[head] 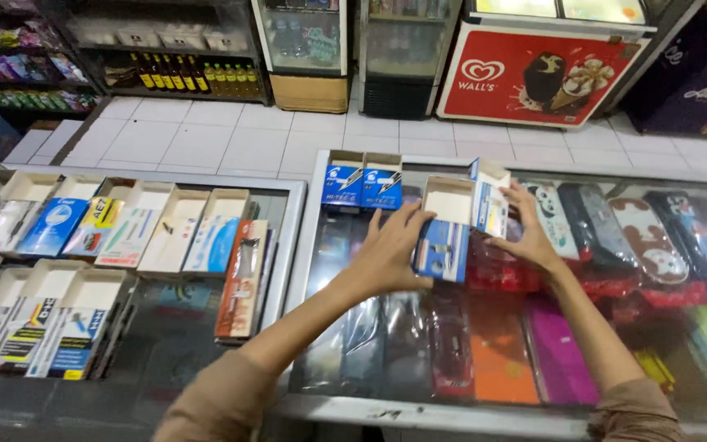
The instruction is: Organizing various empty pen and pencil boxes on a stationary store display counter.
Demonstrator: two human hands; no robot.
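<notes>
- Up on the glass counter [386, 405], both hands work at one open blue-and-white pen box [445, 233], which lies on the glass top toward its far edge.
- Left hand [390, 250] — fingers curled round the left side of the pen box, thumb along its near edge, grasping it.
- Right hand [529, 237] — fingers spread and pressed against a second small box [491, 200] standing just right of the first, touching it; the hand clasps that box from the right side.
- Both boxes have their lids folded up, and the pale cardboard inside shows; what they contain cannot be made out.
- Just left of the hands, two more blue boxes [362, 182] stand side by side at the counter's far edge, lids open.
- Under the glass lie flat pencil cases [615, 229] in rows — some with panda prints, others red, orange and pink.
- Another glass case to the left holds a tray of open pen boxes [124, 237] in two rows, well apart from the hands.
- Beyond the counter is a white tiled floor [231, 139], with a red ice-cream freezer [533, 78] and a bottle shelf [190, 75] against the far side.
</notes>
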